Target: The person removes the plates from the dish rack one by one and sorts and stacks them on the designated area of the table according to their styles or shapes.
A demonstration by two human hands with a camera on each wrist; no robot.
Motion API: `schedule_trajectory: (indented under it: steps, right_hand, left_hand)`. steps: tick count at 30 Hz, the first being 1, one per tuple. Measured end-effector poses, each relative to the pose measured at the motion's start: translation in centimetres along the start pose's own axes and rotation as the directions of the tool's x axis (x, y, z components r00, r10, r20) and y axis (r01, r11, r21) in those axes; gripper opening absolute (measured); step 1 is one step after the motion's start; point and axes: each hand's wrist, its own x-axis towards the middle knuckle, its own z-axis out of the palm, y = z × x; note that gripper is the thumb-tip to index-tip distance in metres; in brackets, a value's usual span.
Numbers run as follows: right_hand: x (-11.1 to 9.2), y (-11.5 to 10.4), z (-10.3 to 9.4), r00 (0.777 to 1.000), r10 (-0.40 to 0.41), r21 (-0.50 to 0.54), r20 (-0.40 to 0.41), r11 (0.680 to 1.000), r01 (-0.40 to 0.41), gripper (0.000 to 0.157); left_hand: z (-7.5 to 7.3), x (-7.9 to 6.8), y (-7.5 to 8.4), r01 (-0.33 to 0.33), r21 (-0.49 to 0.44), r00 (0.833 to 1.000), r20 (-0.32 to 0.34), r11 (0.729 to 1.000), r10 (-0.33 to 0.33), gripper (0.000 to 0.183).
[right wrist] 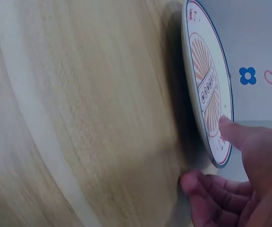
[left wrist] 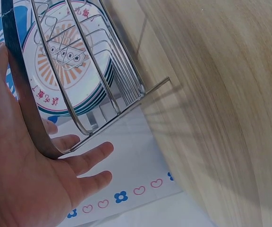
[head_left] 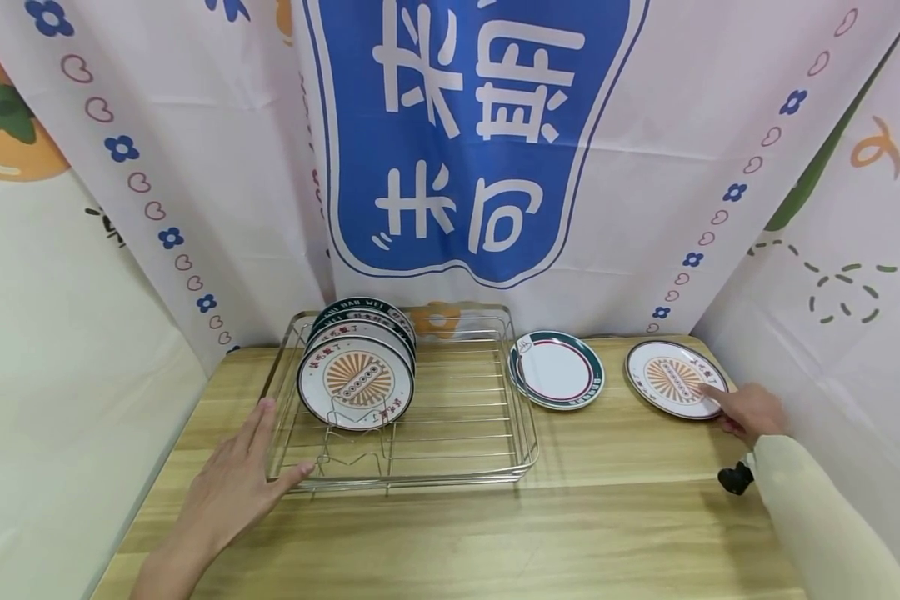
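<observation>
My left hand (head_left: 232, 479) spreads at the left front corner of a metal wire dish rack (head_left: 450, 479), its thumb along the front rail and its fingers by the side. Several patterned plates (head_left: 356, 383) stand stacked on edge in the rack's left part, the front one with an orange sunburst. At the far right, my right hand (head_left: 750, 412) is at the near right rim of a sunburst plate (head_left: 667, 371). Its thumb (right wrist: 233, 130) presses on the plate's face while the other fingers curl low beside the rim, close to the table.
A white plate with a green rim (head_left: 558, 371) lies right of the rack, its left edge overlapped by the rack's side. Printed cloth (head_left: 607, 225) hangs behind the wooden table (head_left: 495, 542), and pale walls of cloth border it left and right.
</observation>
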Motion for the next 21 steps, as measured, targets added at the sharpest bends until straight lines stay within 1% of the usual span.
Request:
schedule_trajectory:
  steps: [2, 4, 7, 10, 13, 16, 18, 21]
  right_hand:
    - [-0.3, -0.2, -0.5, 0.999, -0.041, -0.099, -0.017, 0.994, 0.039, 0.071]
    - [-0.5, -0.4, -1.1, 0.996, -0.077, -0.183, -0.035, 0.981, 0.069, 0.073]
    - [-0.8, -0.9, -1.7, 0.988, -0.137, -0.245, -0.066, 0.962, 0.117, 0.072]
    - [-1.0, -1.8, -1.9, 0.978, -0.180, -0.287, -0.106, 0.947, 0.143, 0.069]
    - [-1.3, -3.5, -2.1, 0.969, -0.206, -0.321, -0.138, 0.935, 0.153, 0.068]
    - [-1.8, -5.8, -2.1, 0.962, -0.227, -0.342, -0.152, 0.925, 0.164, 0.065]
    - [-2.2, -7.3, -2.1, 0.952, -0.264, -0.350, -0.152, 0.915, 0.198, 0.063]
    - [-3.0, -9.5, -2.1, 0.930, -0.334, -0.356, -0.156, 0.897, 0.262, 0.060]
  left_hand:
    - [0.0, 0.0, 0.0, -0.003, 0.001, 1.000, -0.004, 1.000, 0.003, 0.109]
    - [0.0, 0.1, 0.0, -0.005, 0.001, 1.000, -0.007, 1.000, 0.005, 0.109]
    - [0.0, 0.1, 0.1, -0.006, -0.003, 1.000, -0.006, 1.000, 0.006, 0.109]
    - [0.1, 0.2, 0.0, -0.004, -0.003, 1.000, 0.000, 1.000, 0.004, 0.109]
    - [0.2, 0.2, 0.0, -0.004, 0.003, 1.000, -0.001, 1.000, 0.004, 0.109]
    - [0.3, 0.3, -0.1, -0.004, 0.007, 1.000, -0.005, 1.000, 0.004, 0.109]
    - [0.3, 0.3, -0.2, -0.004, 0.004, 1.000, -0.003, 1.000, 0.004, 0.109]
    - [0.3, 0.2, -0.2, -0.004, 0.002, 1.000, -0.001, 1.000, 0.004, 0.109]
